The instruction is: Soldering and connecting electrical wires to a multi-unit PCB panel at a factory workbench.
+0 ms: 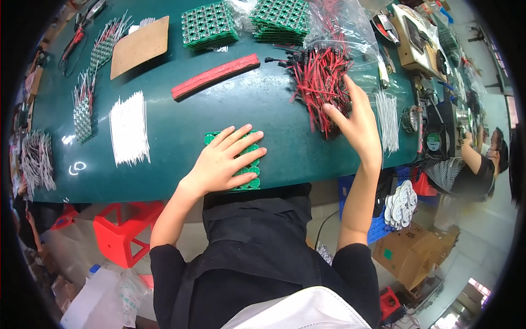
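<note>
My left hand [226,159] lies flat with its fingers spread on a green circuit board panel [255,156] near the table's front edge, hiding much of it. At the right, my right hand [359,120] reaches over a heap of red and black wires [320,88], its thumb and index finger apart and at the heap's right side. I cannot tell whether its fingertips touch the wires. A clear plastic bag [350,33] covers the far end of the heap. A long red strip [215,77] lies to the left of the wires.
Stacks of green circuit boards [209,26] stand at the far side. Bundles of white wires lie to the left [129,129] and right [387,122]. A brown cardboard piece [140,47] rests at the far left. Beneath the table is a red stool [123,233]. Another person [471,164] sits at the right.
</note>
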Motion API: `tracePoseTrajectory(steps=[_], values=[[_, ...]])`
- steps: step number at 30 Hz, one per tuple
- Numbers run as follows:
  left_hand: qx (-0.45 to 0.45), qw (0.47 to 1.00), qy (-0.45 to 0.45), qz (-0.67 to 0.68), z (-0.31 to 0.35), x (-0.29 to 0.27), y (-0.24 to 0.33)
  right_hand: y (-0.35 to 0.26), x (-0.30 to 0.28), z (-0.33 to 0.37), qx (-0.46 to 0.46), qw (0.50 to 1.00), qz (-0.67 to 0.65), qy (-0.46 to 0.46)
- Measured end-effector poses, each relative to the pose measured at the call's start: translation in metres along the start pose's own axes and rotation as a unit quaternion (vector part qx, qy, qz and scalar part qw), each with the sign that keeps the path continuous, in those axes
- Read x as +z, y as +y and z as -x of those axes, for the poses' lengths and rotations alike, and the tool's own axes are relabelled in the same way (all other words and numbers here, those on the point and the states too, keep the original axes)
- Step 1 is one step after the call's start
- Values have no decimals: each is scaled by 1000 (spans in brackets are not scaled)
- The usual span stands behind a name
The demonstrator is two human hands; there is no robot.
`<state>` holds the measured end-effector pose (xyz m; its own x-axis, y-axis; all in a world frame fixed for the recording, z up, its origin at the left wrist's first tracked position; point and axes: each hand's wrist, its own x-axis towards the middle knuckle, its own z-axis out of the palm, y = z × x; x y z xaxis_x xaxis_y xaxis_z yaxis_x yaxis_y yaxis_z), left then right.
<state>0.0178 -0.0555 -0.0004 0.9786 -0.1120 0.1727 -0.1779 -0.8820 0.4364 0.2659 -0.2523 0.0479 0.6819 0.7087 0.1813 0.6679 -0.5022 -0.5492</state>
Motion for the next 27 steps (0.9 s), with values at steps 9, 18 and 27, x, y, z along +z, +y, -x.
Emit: tracePoseTrajectory(steps=[9, 18, 27], values=[[13, 1000, -13, 13, 3, -4, 2, 14, 49, 60, 5, 984, 44, 175], [-2, 1000, 7, 6, 12, -6, 3, -39, 58, 38, -76, 986, 65, 134], [-71, 984, 130, 99, 30, -6, 17, -47, 63, 21, -88, 990, 24, 111]])
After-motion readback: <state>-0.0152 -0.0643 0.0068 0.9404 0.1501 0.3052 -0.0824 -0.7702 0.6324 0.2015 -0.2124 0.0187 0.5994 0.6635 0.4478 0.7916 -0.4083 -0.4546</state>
